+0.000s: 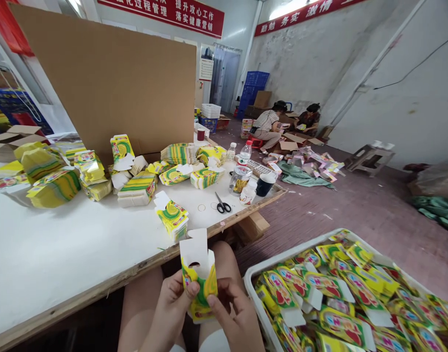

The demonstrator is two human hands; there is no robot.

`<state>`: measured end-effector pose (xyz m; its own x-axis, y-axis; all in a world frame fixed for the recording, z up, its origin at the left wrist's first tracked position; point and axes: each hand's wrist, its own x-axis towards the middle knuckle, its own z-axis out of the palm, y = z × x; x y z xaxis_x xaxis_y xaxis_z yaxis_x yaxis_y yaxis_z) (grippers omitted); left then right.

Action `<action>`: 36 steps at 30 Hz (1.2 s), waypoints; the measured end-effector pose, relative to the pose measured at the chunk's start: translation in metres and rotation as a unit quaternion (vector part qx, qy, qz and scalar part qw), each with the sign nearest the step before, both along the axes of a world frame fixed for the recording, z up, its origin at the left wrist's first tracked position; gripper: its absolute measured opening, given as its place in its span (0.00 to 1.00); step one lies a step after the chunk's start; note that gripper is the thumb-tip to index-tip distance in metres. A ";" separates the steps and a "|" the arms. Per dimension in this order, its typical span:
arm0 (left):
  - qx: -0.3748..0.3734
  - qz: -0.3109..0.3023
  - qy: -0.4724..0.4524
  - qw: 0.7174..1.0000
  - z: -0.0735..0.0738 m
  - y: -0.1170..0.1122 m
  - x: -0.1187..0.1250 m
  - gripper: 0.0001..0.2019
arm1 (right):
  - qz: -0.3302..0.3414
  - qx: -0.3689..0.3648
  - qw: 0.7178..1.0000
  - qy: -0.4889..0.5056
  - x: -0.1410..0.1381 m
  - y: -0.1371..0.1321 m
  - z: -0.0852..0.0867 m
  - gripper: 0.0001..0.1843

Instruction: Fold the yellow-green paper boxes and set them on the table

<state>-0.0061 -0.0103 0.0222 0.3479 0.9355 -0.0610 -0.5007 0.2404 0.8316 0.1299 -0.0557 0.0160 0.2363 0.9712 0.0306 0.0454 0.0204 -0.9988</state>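
Observation:
I hold a small yellow-and-green paper box [200,281] over my lap, its white top flap standing open. My left hand [172,305] grips its left side, thumb pressed on the front. My right hand [234,313] pinches its right side and lower edge. Both hands are closed on the box. A similar folded box [172,217] lies on the white table [62,254] just ahead, near the front edge.
Stacks of flat yellow-green cartons [55,186] cover the table's far side before a tall cardboard sheet [110,73]. Scissors [222,205], bottles and a dark cup [265,185] sit at the right end. A white tray [253,274] of finished boxes stands at my right. Two people sit on the floor far back.

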 end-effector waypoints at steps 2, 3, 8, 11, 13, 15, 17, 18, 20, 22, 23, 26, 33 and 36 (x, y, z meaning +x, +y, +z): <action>-0.003 0.015 0.020 1.000 -0.001 0.000 0.002 0.14 | -0.007 -0.010 1.000 -0.025 -0.002 -0.001 -0.003 0.20; 0.002 0.021 0.033 0.999 -0.001 -0.001 0.003 0.14 | -0.011 -0.011 0.999 -0.033 -0.002 -0.002 -0.003 0.20; 0.052 0.072 0.090 0.992 -0.005 -0.004 0.003 0.20 | -0.047 0.000 0.997 -0.054 0.001 -0.001 -0.004 0.15; 0.070 0.049 0.090 0.992 -0.008 -0.006 -0.001 0.21 | -0.063 0.022 0.997 -0.037 0.005 0.000 -0.006 0.18; 0.084 0.006 0.093 0.992 -0.005 -0.007 -0.005 0.21 | -0.036 0.048 0.998 -0.030 0.009 0.000 -0.008 0.22; 0.092 -0.036 0.101 0.990 0.001 -0.006 -0.011 0.23 | 0.006 0.066 0.998 -0.023 0.013 -0.001 -0.008 0.23; 0.095 -0.070 0.111 0.987 0.008 -0.004 -0.016 0.25 | 0.048 0.061 0.997 -0.012 0.018 -0.003 -0.006 0.25; 0.097 -0.086 0.113 0.985 0.011 -0.003 -0.018 0.26 | 0.062 0.052 0.997 -0.006 0.019 -0.003 -0.004 0.25; 0.099 -0.125 0.108 0.981 0.017 -0.003 -0.021 0.24 | 0.091 0.036 0.995 -0.011 0.023 -0.004 0.003 0.23; 0.094 -0.157 0.094 0.979 0.019 -0.003 -0.021 0.22 | 0.116 0.028 0.992 -0.044 0.025 -0.003 0.012 0.16; 0.089 -0.166 0.088 0.978 0.019 -0.003 -0.021 0.21 | 0.122 0.025 0.990 -0.065 0.026 -0.002 0.016 0.13; 0.084 -0.179 0.073 0.977 0.018 -0.005 -0.018 0.17 | 0.108 0.048 0.984 -0.131 0.029 0.001 0.027 0.13; 0.054 -0.204 0.050 0.976 0.018 -0.007 -0.015 0.36 | 0.013 0.093 0.989 -0.113 0.030 0.002 0.019 0.12; 0.096 -0.193 0.095 0.972 0.018 -0.004 -0.016 0.28 | 0.003 0.113 0.986 -0.126 0.034 0.001 0.019 0.15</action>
